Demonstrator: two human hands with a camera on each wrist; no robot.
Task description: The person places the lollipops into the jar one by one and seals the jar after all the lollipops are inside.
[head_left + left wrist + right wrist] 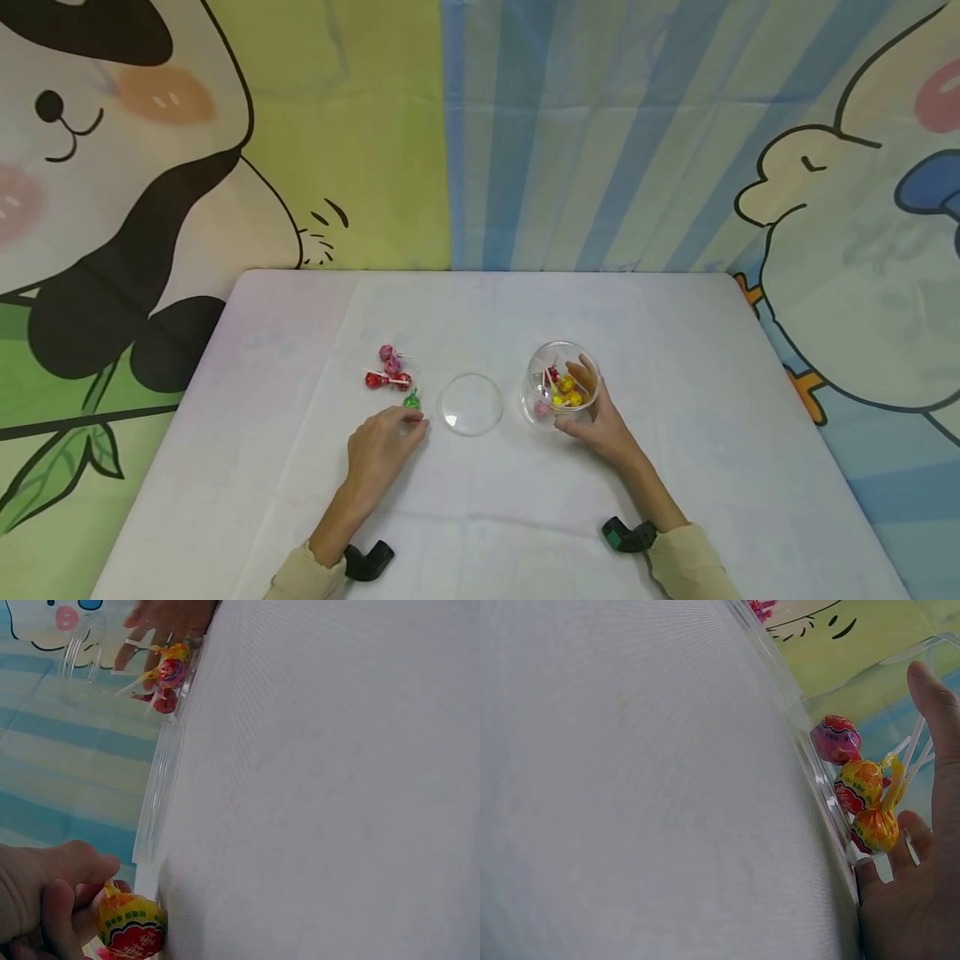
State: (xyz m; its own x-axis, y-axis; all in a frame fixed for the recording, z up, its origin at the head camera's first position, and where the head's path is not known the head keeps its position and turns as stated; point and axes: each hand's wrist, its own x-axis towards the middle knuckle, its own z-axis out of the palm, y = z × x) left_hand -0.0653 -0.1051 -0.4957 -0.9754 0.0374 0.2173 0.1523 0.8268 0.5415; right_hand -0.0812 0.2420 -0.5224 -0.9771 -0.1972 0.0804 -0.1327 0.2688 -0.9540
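Observation:
The fingertips of my left hand [384, 450] pinch the stick end of a lollipop [412, 401], which looks green from the head camera. The left wrist view shows this lollipop [131, 926] with a yellow wrapper and red label, at the thumb and fingers of the left hand [45, 900]. My right hand [611, 429] grips a clear round jar [531, 400] from its right side, thumb in front. Yellow, red and pink lollipops [572, 398] lie inside the jar. In the right wrist view, the right hand [922, 900] spreads around the jar near yellow lollipops [874, 829].
A clear round lid [471, 404] lies flat between the hands. Red lollipops [401, 382] and pink lollipops [392, 365] lie on the white tabletop [487, 533], beyond my left hand. Behind the table hangs a printed cartoon cloth [390, 167].

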